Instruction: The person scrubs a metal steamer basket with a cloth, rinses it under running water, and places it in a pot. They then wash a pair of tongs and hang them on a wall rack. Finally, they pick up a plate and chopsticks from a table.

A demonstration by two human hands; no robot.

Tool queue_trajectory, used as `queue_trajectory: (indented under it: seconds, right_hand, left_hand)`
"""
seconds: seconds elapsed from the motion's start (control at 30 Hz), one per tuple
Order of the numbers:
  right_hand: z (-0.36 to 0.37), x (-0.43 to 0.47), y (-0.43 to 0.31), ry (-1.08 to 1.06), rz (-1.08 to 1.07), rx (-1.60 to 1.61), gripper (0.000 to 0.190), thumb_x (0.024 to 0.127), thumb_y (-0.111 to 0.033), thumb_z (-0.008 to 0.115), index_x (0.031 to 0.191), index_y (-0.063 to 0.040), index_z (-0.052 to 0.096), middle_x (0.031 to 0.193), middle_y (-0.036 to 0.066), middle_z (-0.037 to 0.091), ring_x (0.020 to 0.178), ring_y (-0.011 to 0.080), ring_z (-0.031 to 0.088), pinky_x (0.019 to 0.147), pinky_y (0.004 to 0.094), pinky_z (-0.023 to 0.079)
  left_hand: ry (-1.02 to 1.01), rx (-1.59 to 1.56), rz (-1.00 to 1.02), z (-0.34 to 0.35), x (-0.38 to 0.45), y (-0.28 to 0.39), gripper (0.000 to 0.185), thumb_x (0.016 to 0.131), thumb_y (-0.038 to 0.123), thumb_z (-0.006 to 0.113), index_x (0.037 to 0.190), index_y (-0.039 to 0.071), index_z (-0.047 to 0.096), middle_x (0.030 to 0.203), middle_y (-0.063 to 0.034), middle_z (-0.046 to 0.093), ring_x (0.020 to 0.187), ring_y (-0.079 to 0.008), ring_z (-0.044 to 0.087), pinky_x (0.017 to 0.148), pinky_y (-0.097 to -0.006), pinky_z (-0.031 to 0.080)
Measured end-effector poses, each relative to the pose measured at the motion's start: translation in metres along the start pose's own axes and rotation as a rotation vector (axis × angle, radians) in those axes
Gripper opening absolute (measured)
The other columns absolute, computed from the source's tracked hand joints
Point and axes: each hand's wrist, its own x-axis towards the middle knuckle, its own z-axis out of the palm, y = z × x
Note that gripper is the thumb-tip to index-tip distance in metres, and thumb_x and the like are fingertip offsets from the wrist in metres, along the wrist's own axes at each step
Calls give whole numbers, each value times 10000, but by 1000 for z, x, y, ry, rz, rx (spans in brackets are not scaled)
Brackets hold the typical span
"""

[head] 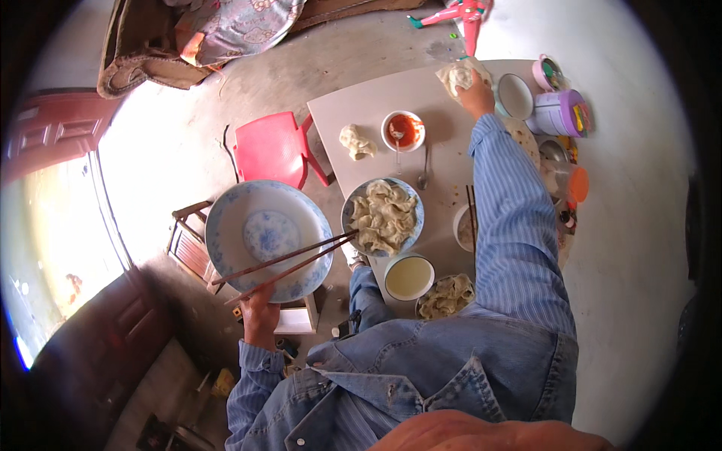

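Observation:
My left hand (260, 317) grips the near rim of a large, tilted bowl (307, 217) with a blue floral pattern, held beside the table; no food shows inside. A pair of brown chopsticks (293, 256) is held against the rim by the same hand and reaches across to a blue-rimmed bowl (419, 198) piled with boiled dumplings (383, 217). My right hand (479, 96) is stretched to the table's far edge, its fingers closed on a crumpled, pale bag (454, 76) with whitish contents I cannot make out.
On the table (338, 107) are a bowl of red sauce (404, 129), a metal spoon (423, 169), a dumpling clump (356, 141), a cup of pale liquid (410, 277) and more dumplings (447, 296). Containers, including a purple-lidded tub (555, 113), crowd the right edge. A red plastic chair (271, 147) stands left.

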Motion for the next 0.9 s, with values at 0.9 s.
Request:
queue_trajectory:
  seconds: [0.9]
  right_hand:
    - [4,76,28,-178,220,1029,465,716,-53,450,1175,-20,519,1019,99,610,953,240,584,833,333,466]
  left_hand:
    - [93,23,-11,-55,-54,-24,246,729,-38,584,967,18,613,1056,-115,571,990,-268,563,844,-396,452]
